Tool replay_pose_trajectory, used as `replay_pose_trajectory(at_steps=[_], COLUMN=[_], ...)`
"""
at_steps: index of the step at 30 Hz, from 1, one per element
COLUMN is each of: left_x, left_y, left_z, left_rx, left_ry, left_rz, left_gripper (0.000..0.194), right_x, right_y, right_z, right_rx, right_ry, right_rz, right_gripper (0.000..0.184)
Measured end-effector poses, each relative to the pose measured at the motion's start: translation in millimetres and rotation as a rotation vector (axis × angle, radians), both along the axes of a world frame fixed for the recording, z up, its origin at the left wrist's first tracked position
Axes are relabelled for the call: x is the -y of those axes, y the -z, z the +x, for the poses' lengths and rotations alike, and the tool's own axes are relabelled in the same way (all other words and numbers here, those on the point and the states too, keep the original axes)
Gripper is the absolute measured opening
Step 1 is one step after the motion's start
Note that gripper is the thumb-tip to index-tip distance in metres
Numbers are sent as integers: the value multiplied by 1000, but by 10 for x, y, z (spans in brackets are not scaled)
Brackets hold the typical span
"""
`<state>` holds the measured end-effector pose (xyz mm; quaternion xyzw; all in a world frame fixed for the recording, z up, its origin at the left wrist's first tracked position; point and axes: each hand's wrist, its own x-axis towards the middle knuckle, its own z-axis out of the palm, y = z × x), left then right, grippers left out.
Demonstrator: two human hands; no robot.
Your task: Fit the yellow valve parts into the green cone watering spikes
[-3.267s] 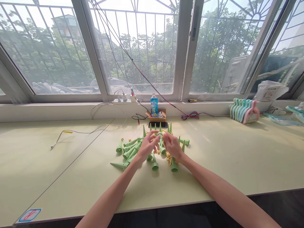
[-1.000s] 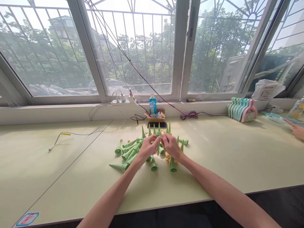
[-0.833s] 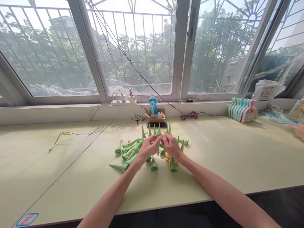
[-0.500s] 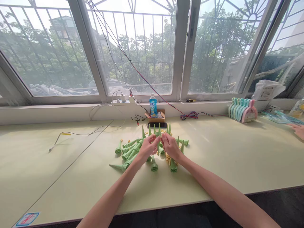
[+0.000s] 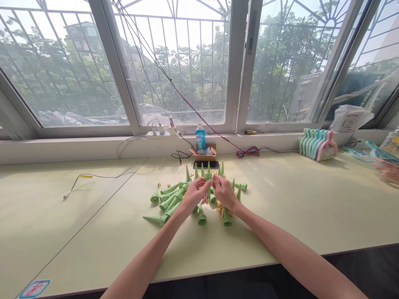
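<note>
Over the middle of a pile, my left hand (image 5: 195, 194) and my right hand (image 5: 223, 192) meet with fingers closed around one green plastic watering spike (image 5: 208, 176). Its wide ribbed end is up and its narrow point hangs down between my hands. My fingers partly cover it, so any small part at my right fingertips cannot be made out. Several loose green spikes (image 5: 174, 199) lie to the left, and others stand point up behind my hands. Small yellow plastic pieces (image 5: 220, 209) lie under my right hand, beside a spike (image 5: 227, 218) with its open end facing me.
Behind the pile are a dark phone (image 5: 208, 164) and a small cardboard box (image 5: 205, 156) with a blue bottle (image 5: 201, 139). Cables (image 5: 249, 152) run along the back. Pastel hangers (image 5: 318, 145) stand at right; another person's hand (image 5: 388, 169) is at the right edge.
My hands stay almost in place on the spike, with my left fingers shifting slightly. At the right edge, the other person's hand has moved and now appears blurred beside a bluish package.
</note>
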<state>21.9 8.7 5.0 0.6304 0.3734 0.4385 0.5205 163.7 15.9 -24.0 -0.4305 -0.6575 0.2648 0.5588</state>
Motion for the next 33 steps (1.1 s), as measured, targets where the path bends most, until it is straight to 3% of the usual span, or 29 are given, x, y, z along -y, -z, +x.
replay_pose_trajectory(at_steps=[10, 16, 22, 29, 33], left_x=[-39, -117, -91, -62, -37], left_y=[74, 164, 152, 53, -11], left_z=[8, -25, -5, -3, -12], left_rx=[-28, -116, -146, 8, 91], left_ry=[10, -56, -104, -166, -148], left_rz=[115, 241, 267, 166, 35], left_gripper=[39, 31, 36, 37, 47], right_x=[-26, -57, -37, -17, -1], right_y=[27, 42, 41, -6, -13], right_z=[9, -6, -19, 17, 15], right_rx=[-93, -206, -211, -26, 101], right_ry=[-53, -142, -66, 64, 32], right_rz=[-35, -116, -53, 55, 137], right_gripper=[43, 47, 44, 43, 41])
